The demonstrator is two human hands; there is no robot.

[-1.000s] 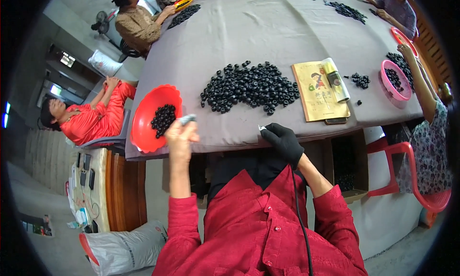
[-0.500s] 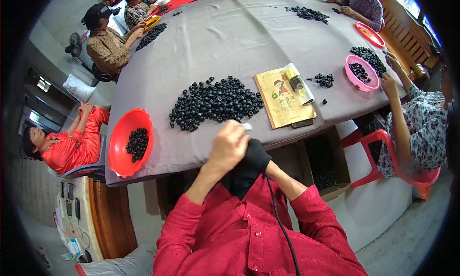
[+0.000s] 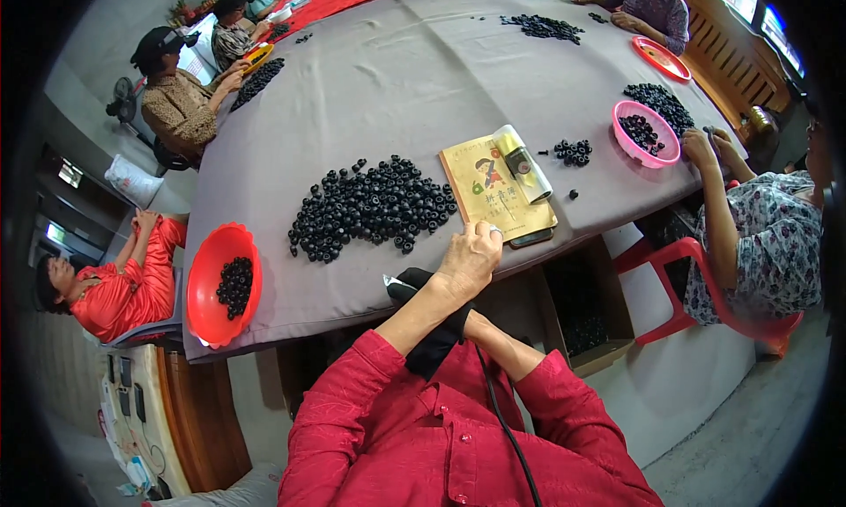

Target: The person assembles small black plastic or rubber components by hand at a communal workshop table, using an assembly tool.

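Note:
My left hand [image 3: 469, 259] is bare, with a ring on one finger. It reaches across my body and rests curled on the near edge of the grey-covered table [image 3: 423, 75], just below a yellow booklet [image 3: 489, 194]. Whether it holds anything is hidden. My right hand [image 3: 430, 335] wears a black glove and lies under my left forearm, below the table edge. A small white thing [image 3: 390, 282] sticks out of its fingertips. A pile of small black round pieces [image 3: 370, 207] lies on the cloth to the left of the booklet.
A red bowl [image 3: 198, 273] holding black pieces sits at the table's left corner. A pale tube [image 3: 523, 163] lies on the booklet, near a small cluster [image 3: 573, 152] and a pink bowl [image 3: 656, 159]. A person on a red chair [image 3: 705, 282] sits right; others sit left and far. An open box [image 3: 577, 318] stands below.
My left hand has swung from beside the red bowl across to the right, over my gloved right hand, which has dropped below the table edge. The view has turned left.

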